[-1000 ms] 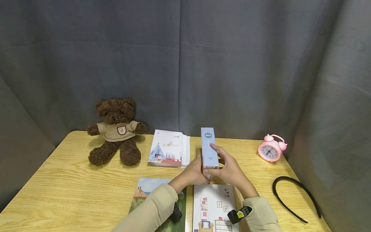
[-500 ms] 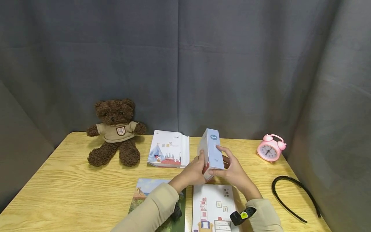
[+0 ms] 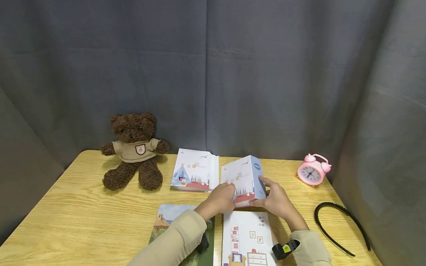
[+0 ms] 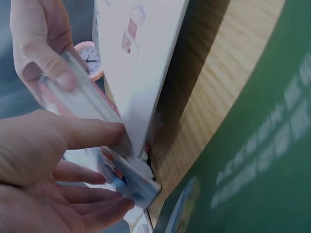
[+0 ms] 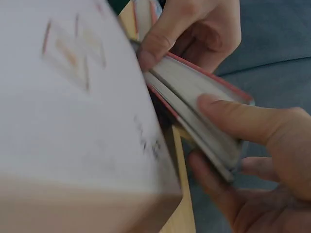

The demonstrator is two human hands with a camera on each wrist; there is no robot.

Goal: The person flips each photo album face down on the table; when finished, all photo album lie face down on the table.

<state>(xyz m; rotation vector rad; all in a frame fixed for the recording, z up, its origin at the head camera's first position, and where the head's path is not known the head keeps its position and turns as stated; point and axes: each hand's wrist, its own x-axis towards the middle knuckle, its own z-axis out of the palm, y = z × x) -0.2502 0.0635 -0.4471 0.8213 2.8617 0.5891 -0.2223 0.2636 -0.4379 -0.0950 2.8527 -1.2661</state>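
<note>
You held the small illustrated book (image 3: 242,180) between both hands just above the wooden table (image 3: 83,207), tilted so its front cover faced up and toward you while its pale blue spine (image 3: 258,176) pointed to the right. Your left hand (image 3: 219,199) gripped the near left edge, thumb curled over the cover and fingers under it, which steadied the lower corner. Your right hand (image 3: 276,199) clamped the spine side, thumb (image 5: 228,116) pressed on the page block and fingers wrapped beneath, so the weight sat in that palm. The book hung over the gap between the white book (image 3: 247,236) lying flat nearest you and the matching book (image 3: 194,173) lying farther back. A green-covered book (image 3: 166,221) lay partly under your left sleeve. The teddy bear (image 3: 134,149), pink alarm clock (image 3: 313,170) and black headband (image 3: 342,225) sat well apart from your hands, toward the table's edges.
</note>
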